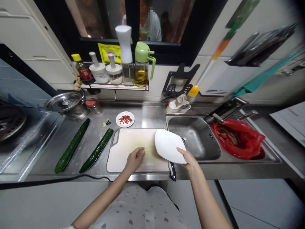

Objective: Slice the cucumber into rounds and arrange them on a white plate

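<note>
My right hand grips a white, rounded-square plate by its near right edge, tilted above the right end of the cutting board and the sink's near left edge. Over the middle of the white cutting board is my left hand, fingers curled in, with nothing visible in it. A faint greenish stain marks the board. Partly under the plate, a knife shows its black handle at the board's right edge. Two cucumbers lie left of the board. Behind it sits a small white dish with chopped red pieces.
At the right is a steel sink, with a red plastic bag beyond it. A lidded pot and a red-lidded jar stand back left. The wall rack carries bottles and seasoning jars. A black cord runs along the front edge.
</note>
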